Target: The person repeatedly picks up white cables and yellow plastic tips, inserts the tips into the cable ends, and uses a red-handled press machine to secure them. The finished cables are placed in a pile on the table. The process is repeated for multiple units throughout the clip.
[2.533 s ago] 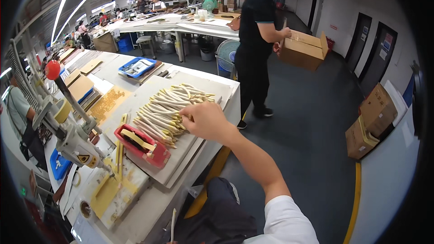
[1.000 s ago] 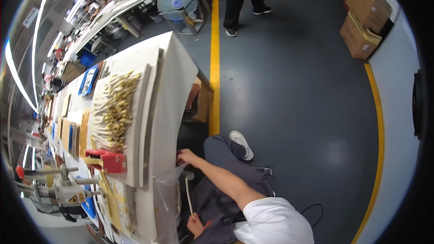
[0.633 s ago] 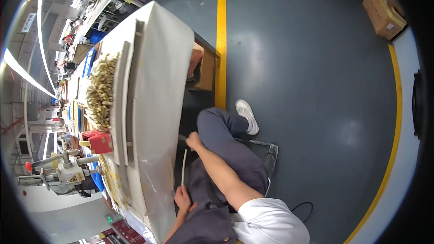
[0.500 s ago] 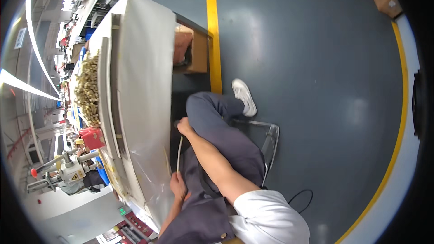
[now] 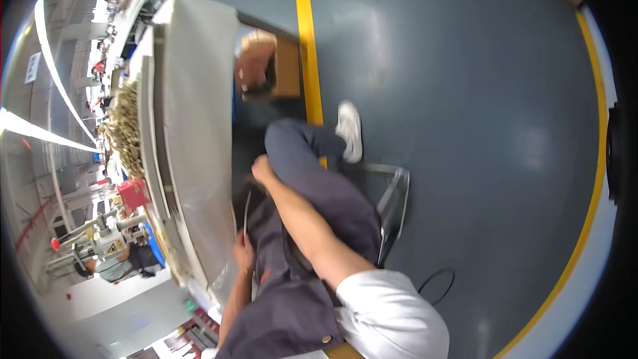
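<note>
My left hand [image 5: 244, 254] is closed around a thin pale strip [image 5: 246, 211], close to the hanging front of a white-covered workbench [image 5: 196, 106]. The strip stands up from the fingers, slightly bowed, toward my right hand. Beyond it my right hand [image 5: 262, 170] is curled closed beside my raised knee. What its fingers hold, if anything, is hidden. Between the strip's far end and the right hand a small gap seems to show, though blur makes this unsure.
On the bench lie a heap of thin pale sticks [image 5: 124, 129], a red box [image 5: 133, 194] and a lever press [image 5: 109, 242] with a red knob. An open cardboard box [image 5: 287, 66] sits under the bench. A metal-framed seat [image 5: 397, 193] is beside my leg.
The view has shifted, so the bench and both hands appear farther left. The strip, which earlier reached close to my right hand, now appears farther from it.
</note>
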`<state>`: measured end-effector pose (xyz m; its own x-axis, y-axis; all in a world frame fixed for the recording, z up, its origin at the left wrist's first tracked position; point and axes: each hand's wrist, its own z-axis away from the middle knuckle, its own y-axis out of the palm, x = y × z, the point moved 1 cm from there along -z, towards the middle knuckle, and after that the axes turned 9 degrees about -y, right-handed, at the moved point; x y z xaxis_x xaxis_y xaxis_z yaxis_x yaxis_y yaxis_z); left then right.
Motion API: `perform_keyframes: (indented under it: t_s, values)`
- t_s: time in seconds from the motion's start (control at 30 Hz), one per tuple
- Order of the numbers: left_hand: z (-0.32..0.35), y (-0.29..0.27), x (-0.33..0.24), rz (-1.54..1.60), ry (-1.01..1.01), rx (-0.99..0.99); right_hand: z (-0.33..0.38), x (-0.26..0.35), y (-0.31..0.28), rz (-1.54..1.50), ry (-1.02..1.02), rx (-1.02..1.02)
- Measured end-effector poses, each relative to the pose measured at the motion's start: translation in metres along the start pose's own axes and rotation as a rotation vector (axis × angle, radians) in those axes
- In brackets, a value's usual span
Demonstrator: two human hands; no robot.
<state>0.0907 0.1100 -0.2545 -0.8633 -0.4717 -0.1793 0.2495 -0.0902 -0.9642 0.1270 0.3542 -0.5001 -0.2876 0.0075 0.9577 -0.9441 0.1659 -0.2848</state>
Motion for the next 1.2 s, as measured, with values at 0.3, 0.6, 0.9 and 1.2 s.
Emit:
perform_keyframes:
  t_s: [0.3, 0.6, 0.9, 1.2]
  values:
    - [0.137, -0.003, 0.076, -0.122, -0.355, -0.137, 0.14, 0.036, -0.031, 0.176, 0.031, 0.806]
    - [0.092, 0.045, 0.063, 0.179, -0.285, -0.192, 0.114, 0.082, -0.115, -0.196, 0.651, 0.789]
    - [0.062, 0.121, 0.133, 0.26, -0.17, -0.214, 0.13, 0.04, -0.098, -0.19, 0.602, 0.765]
    - [0.076, 0.139, 0.156, 0.333, -0.456, -0.145, 0.14, 0.103, -0.026, 0.087, 0.587, 0.969]
